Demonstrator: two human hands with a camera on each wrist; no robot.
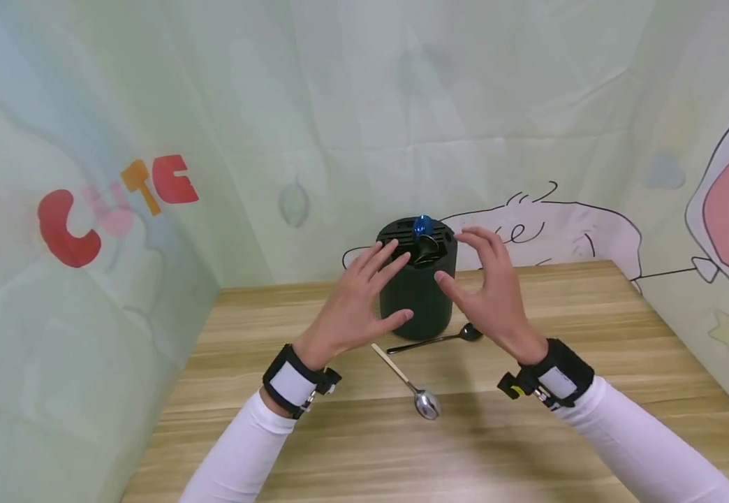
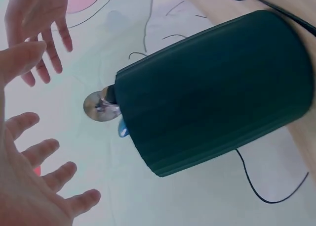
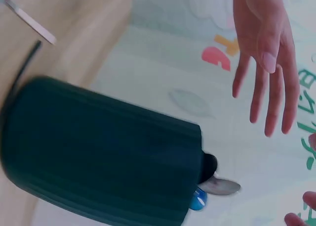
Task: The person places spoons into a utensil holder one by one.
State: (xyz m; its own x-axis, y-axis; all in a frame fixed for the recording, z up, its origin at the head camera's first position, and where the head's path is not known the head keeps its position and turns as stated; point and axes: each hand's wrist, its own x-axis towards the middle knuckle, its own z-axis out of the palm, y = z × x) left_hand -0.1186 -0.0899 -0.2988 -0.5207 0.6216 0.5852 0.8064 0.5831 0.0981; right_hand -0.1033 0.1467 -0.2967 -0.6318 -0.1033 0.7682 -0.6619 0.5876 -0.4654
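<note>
A dark green cylindrical holder (image 1: 416, 304) with a slotted top stands upright on the table. Out of its top rise a blue spoon (image 1: 423, 226) and a dark spoon (image 1: 427, 244); the right wrist view also shows a silvery spoon bowl (image 3: 220, 186) there. My left hand (image 1: 358, 300) is spread at the holder's left, fingers apart and holding nothing. At the other side my right hand (image 1: 490, 293) hovers with fingers loosely bent, thumb apart, nothing in it. Both wrist views show a gap between the hands and the holder.
On the wooden table (image 1: 339, 447) a black spoon (image 1: 436, 341) lies at the holder's foot. Nearer me lies a silver spoon with a pale handle (image 1: 411, 385). A printed cloth backdrop (image 1: 339, 105) rises close behind the holder and along both sides.
</note>
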